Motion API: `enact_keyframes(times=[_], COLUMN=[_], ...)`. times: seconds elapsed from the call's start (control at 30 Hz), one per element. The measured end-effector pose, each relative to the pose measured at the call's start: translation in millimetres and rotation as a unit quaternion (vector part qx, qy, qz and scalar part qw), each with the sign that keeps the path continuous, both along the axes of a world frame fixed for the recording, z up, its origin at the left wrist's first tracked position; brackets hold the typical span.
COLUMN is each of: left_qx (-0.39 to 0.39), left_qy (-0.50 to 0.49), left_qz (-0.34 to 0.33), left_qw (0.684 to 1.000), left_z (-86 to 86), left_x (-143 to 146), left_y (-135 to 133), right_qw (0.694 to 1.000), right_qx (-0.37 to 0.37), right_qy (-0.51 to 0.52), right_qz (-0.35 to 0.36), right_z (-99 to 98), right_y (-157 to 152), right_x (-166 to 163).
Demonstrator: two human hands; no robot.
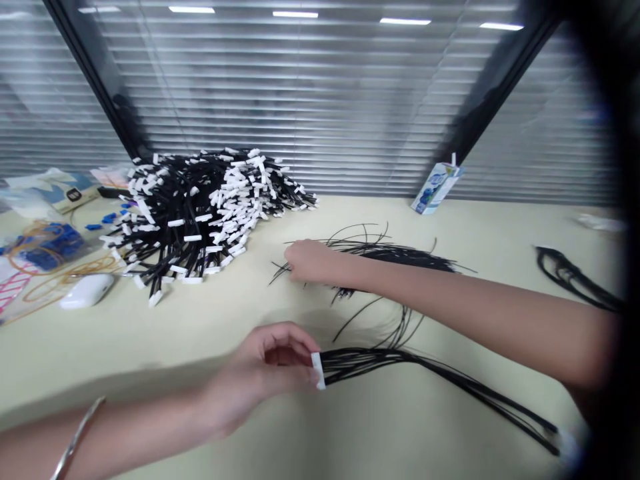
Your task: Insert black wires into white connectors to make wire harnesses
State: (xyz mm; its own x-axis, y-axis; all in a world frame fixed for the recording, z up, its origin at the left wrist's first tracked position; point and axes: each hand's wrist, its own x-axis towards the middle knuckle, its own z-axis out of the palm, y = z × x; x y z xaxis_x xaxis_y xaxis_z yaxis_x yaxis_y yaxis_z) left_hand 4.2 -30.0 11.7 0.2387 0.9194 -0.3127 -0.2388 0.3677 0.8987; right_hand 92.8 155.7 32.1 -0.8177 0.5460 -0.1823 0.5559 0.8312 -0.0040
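Note:
My left hand [265, 373] is closed around the white connector end of a bundle of thin black wires [430, 373] that trails to the right across the pale table [210, 320]. My right hand [309, 261] reaches forward with fingers curled on a loose heap of black wires [395, 255] in the middle of the table; what it pinches is hidden. A thin bracelet [75, 437] sits on my left wrist.
A big pile of black wire pieces with white connectors [200, 207] lies at the back left. Left of it are a white mouse [87, 291], orange rubber bands and plastic bags [40, 253]. A small drink carton [436, 188] stands by the blinds. More black wires [575, 277] lie at the right.

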Motion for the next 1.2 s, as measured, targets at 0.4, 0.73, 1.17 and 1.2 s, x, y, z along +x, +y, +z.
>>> enact_keyframes(times=[0.4,0.73,1.17,1.2], left_qx=[-0.003,-0.006,-0.014,-0.020], left_qy=[-0.022,-0.016,-0.099,-0.100], left_qz=[0.014,0.022,0.032,0.032], left_qw=[1.000,1.000,0.994,0.994], left_z=[-0.4,4.7,-2.7,-1.6], left_x=[-0.5,-1.5,-5.7,-5.5], left_y=[-0.8,-2.8,-0.4,-0.1], right_qw=[0.960,0.917,0.912,0.915], right_qx=[-0.280,-0.292,-0.234,-0.202], right_qy=[0.007,0.271,0.331,0.345], right_qz=[0.010,0.032,0.053,0.054], right_z=[33.7,60.9,66.5,59.7], right_y=[31.0,3.6,-116.6,-126.9], right_x=[16.6,33.6,89.0,92.8])
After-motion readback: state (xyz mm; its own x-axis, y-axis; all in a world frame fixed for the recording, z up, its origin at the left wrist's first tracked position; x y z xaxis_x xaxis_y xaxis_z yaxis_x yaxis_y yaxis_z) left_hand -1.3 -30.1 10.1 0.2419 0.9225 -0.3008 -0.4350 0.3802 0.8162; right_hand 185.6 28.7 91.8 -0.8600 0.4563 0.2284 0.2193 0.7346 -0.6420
